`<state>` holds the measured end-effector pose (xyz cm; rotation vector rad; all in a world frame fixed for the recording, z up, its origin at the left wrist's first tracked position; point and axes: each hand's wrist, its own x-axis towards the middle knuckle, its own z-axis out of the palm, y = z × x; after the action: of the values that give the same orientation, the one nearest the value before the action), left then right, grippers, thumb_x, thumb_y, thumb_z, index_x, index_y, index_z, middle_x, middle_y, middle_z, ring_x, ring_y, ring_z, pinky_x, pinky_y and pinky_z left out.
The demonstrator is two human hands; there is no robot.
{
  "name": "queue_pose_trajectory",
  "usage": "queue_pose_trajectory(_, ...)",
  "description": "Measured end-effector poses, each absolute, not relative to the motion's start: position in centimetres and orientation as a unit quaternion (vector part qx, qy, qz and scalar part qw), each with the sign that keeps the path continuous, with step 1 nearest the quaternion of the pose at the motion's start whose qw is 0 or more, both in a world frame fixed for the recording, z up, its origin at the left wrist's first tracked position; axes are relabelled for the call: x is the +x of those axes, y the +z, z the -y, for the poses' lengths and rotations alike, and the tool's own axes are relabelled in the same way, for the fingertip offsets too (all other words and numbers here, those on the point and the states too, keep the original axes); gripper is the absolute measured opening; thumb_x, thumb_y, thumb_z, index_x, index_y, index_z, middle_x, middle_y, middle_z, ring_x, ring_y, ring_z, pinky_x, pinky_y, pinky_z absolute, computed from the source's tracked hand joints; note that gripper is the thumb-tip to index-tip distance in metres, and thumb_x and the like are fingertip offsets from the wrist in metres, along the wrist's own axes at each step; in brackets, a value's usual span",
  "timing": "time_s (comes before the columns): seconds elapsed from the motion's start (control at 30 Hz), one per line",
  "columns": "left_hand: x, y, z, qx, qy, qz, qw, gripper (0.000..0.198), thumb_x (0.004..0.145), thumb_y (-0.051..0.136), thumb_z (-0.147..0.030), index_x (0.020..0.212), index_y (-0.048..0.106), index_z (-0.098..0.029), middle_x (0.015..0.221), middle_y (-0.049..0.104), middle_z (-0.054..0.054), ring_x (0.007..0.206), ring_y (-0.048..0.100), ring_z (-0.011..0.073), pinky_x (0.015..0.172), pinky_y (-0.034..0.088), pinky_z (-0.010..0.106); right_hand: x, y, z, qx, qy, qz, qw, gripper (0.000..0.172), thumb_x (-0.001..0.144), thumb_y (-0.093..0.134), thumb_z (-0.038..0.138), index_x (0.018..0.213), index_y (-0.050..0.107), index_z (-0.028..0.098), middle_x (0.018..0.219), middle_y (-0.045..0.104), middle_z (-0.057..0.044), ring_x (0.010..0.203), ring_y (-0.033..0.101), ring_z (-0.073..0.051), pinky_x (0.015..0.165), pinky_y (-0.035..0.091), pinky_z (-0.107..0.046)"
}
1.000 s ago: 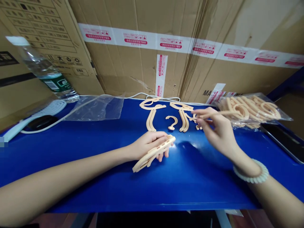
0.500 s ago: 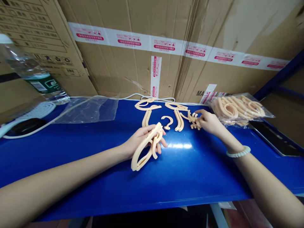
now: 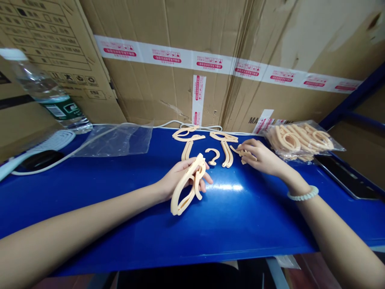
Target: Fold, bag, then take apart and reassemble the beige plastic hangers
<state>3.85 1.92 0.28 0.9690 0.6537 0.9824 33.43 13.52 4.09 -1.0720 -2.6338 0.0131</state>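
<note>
The left hand (image 3: 176, 178), near the centre of the frame, grasps a beige looped part (image 3: 179, 188), tilted above the counter (image 3: 240, 224); a loose hold could let it slip. The right hand (image 3: 266, 159), right of centre, has its fingers over small beige pieces (image 3: 245, 155); whether it pinches one I cannot tell, and a careless sweep might scatter them. The blue counter is glossy, catching a bright reflection; cardboard (image 3: 168, 94) stands behind, a water bottle (image 3: 58, 105) at upper left.
</note>
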Motion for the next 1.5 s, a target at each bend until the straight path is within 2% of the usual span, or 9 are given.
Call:
queue_pose_trajectory(0.1,3.9,0.3,-1.9,0.441,0.444,-0.294,0.723,0.025,0.083,0.066,-0.029,0.098,0.058,-0.011,0.08,0.074,0.014,0.058,0.069,0.0205,0.051,0.058,0.031,33.4,3.3,-13.7,-0.344,0.024,0.931,0.116,0.029,0.093,0.055,0.032,0.111,0.073,0.018,0.124,0.061,-0.017,0.114,0.063,-0.03,0.101,0.051,-0.046)
queue_pose_trajectory(0.43,3.9,0.4,-2.0,0.421,0.471,-0.304,0.713,0.018,0.086,0.063,-0.028,0.094,0.058,-0.012,0.084,0.076,0.014,0.062,0.071,0.0218,0.056,0.059,0.032,34.0,3.0,-14.7,-0.357,0.018,0.924,0.136,0.023,0.092,0.052,0.025,0.101,0.071,0.016,0.111,0.067,-0.018,0.107,0.065,-0.033,0.096,0.054,-0.052)
queue_pose_trajectory(0.67,4.0,0.6,-2.4,0.366,0.498,-0.307,0.724,0.01,0.089,0.063,-0.02,0.095,0.059,-0.014,0.094,0.077,0.014,0.082,0.074,0.023,0.079,0.058,0.035,28.6,5.0,-7.9,-0.237,-0.032,0.935,0.262,0.028,0.098,0.05,0.019,0.124,0.06,0.019,0.124,0.064,-0.016,0.117,0.059,-0.03,0.099,0.051,-0.05)
queue_pose_trajectory(0.83,3.9,0.5,-2.6,0.352,0.52,-0.274,0.729,0.014,0.078,0.069,-0.009,0.089,0.063,-0.014,0.09,0.075,0.009,0.082,0.072,0.0189,0.076,0.057,0.028,25.4,4.6,-3.0,-0.074,-0.002,0.968,0.239,0.034,0.097,0.05,0.01,0.13,0.058,0.017,0.12,0.067,-0.012,0.115,0.059,-0.026,0.098,0.051,-0.045)
queue_pose_trajectory(1.0,3.7,0.4,-2.8,0.373,0.523,-0.279,0.714,0.012,0.076,0.066,-0.007,0.086,0.068,-0.013,0.094,0.074,0.007,0.075,0.069,0.0153,0.072,0.056,0.026,25.6,4.1,-3.1,-0.053,0.037,0.967,0.246,0.034,0.094,0.05,0.005,0.125,0.06,0.012,0.114,0.071,-0.011,0.113,0.057,-0.025,0.098,0.051,-0.042)
queue_pose_trajectory(1.17,3.8,0.1,-2.9,0.382,0.524,-0.289,0.704,0.016,0.076,0.068,-0.008,0.09,0.072,-0.014,0.09,0.073,0.005,0.074,0.067,0.0138,0.069,0.054,0.023,25.4,3.7,-3.0,-0.027,0.036,0.977,0.21,0.03,0.097,0.047,0.006,0.123,0.061,0.014,0.117,0.072,-0.007,0.12,0.055,-0.024,0.109,0.042,-0.046)
queue_pose_trajectory(1.33,3.8,0.2,-2.8,0.365,0.514,-0.278,0.725,0.02,0.086,0.069,-0.026,0.101,0.073,-0.013,0.093,0.074,0.009,0.083,0.069,0.0186,0.075,0.053,0.027,24.9,3.0,-2.6,-0.027,-0.001,0.982,0.187,0.024,0.103,0.044,0.011,0.113,0.065,0.018,0.111,0.074,-0.004,0.117,0.06,-0.019,0.113,0.038,-0.045)
queue_pose_trajectory(1.43,3.8,0.3,-2.6,0.38,0.504,-0.262,0.73,0.044,0.091,0.061,-0.054,0.1,0.071,-0.012,0.095,0.074,0.013,0.092,0.069,0.0239,0.082,0.054,0.033,24.8,2.9,-2.9,-0.031,-0.021,0.98,0.193,0.021,0.103,0.046,0.011,0.107,0.066,0.019,0.108,0.074,-0.004,0.115,0.061,-0.018,0.113,0.039,-0.046)
queue_pose_trajectory(1.5,3.9,0.4,-2.4,0.414,0.495,-0.274,0.713,0.052,0.09,0.059,-0.062,0.101,0.07,-0.013,0.094,0.073,0.012,0.09,0.069,0.024,0.082,0.054,0.033,24.9,2.8,-3.1,-0.033,-0.039,0.98,0.194,0.021,0.102,0.047,0.011,0.106,0.066,0.018,0.107,0.073,-0.004,0.117,0.061,-0.019,0.113,0.038,-0.046)
